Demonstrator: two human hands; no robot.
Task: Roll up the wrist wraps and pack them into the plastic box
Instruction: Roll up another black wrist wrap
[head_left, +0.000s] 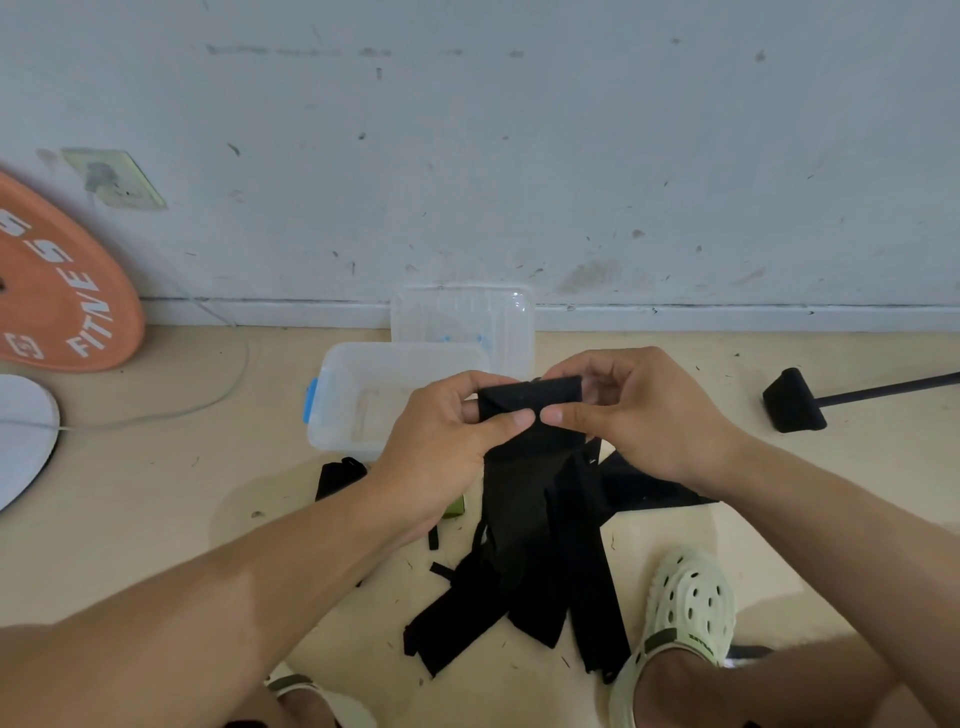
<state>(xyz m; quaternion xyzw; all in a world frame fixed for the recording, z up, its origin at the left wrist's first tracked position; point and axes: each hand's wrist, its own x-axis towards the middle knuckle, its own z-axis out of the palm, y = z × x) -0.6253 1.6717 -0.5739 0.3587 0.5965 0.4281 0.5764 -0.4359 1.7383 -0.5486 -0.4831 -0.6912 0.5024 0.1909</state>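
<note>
Two bare forearms reach in from the bottom edge, with a pale green clog (691, 603) on the foot at lower right and part of another shoe (311, 696) at the bottom edge. The left hand (441, 441) has its fingers curled round the left end of a black wrist wrap (530, 415), thumb pressed on the front. The right hand (639, 410) pinches the right end of the same wrap, thumb on the front and fingers bent over the top. The two thumbs nearly meet at the middle. The wrap's top end is folded or rolled into a short thick band held level between the hands, and the rest hangs down as a flat strip to the floor (156, 493).

Under the hands, more black wraps (571, 587) lie loose and overlapping on the floor between the feet, with thin loops trailing out. A small black piece (340, 475) lies to the left, just beside the box.

The clear plastic box (358, 395) sits on the floor behind the hands, open, with a blue latch (311, 400) on its left end; I see nothing inside it. Its clear lid (462, 317) leans against the wall (519, 156) just behind.

An orange weight plate (57, 291) leans on the wall at far left, and a black-footed bar (800, 400) lies at right.
</note>
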